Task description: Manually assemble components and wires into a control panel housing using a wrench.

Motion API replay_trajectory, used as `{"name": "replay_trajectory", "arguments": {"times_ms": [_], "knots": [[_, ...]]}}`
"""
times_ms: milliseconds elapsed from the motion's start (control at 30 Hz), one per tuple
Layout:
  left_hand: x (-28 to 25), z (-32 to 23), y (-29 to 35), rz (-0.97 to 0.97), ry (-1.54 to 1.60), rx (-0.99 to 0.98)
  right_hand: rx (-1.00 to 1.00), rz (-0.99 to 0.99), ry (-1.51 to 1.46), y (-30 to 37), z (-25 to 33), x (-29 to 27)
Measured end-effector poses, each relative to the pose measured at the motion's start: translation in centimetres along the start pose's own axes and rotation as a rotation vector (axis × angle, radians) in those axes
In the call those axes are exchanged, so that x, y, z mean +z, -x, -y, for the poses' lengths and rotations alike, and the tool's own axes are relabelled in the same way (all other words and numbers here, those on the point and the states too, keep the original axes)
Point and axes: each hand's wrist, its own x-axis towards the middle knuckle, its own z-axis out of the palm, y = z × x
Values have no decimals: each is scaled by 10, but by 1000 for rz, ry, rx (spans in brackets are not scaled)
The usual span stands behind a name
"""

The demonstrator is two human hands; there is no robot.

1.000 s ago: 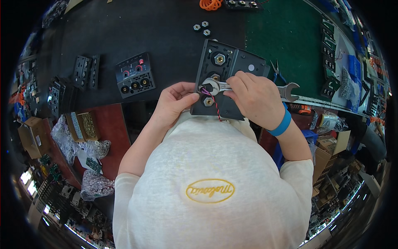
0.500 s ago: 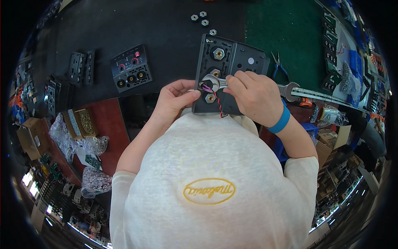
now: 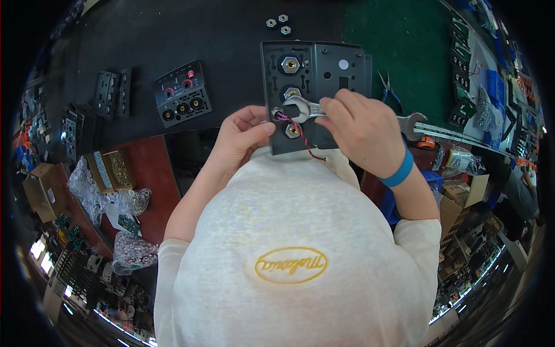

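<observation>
1. The dark grey panel (image 3: pixel 324 87) was a flat, matte plastic plate of rectangular shape, with small slots and round holes. It lay on the black counter (image 3: pixel 173 40), its near edge just above the person's chest.
2. Brass-coloured hexagonal nuts sat on the panel in a column: one near the top (image 3: pixel 289 64), one by the wrench head, one lower (image 3: pixel 292 130).
3. The wrench (image 3: pixel 303 108) was of shiny silver metal, with open ends. One end sat around a fitting in the middle of the panel; the other end (image 3: pixel 411 124) stuck out to the right past the hand.
4. A thin wire (image 3: pixel 300 136), twisted red and dark, ran from the left fitting down across the panel.
5. The right hand (image 3: pixel 364 130) was laid over the handle of the wrench, its grip closed around the handle, fingers curled and pointing left. A blue band (image 3: pixel 399 172) was on the wrist.
6. The left hand (image 3: pixel 243 136) came up from below, with the thumb and fingertips pinched together at the small fitting (image 3: pixel 277 114) on the left edge of the panel. If it truly clamped the fitting, I could not tell.
7. A second black panel (image 3: pixel 182 98) with red and black round sockets lay well to the left on the counter.
8. Three small loose nuts (image 3: pixel 278 23) lay beyond the grey panel, and pliers (image 3: pixel 388 89) rested on the green mat (image 3: pixel 404 46).
</observation>
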Motion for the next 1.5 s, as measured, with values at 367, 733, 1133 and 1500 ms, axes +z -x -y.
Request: {"name": "replay_trajectory", "arguments": {"times_ms": [367,733,1133,1500], "knots": [[-4,-2,3,31,-139,-87,-165,91,-13,-4,-6,0],[-1,-2,3,112,-248,-108,-267,184,76,1,-5,-2],[0,2,5,93,-254,-106,-306,191,102,7,-5,2],[0,4,6,109,-247,-97,-273,212,97,11,-1,4]]}}
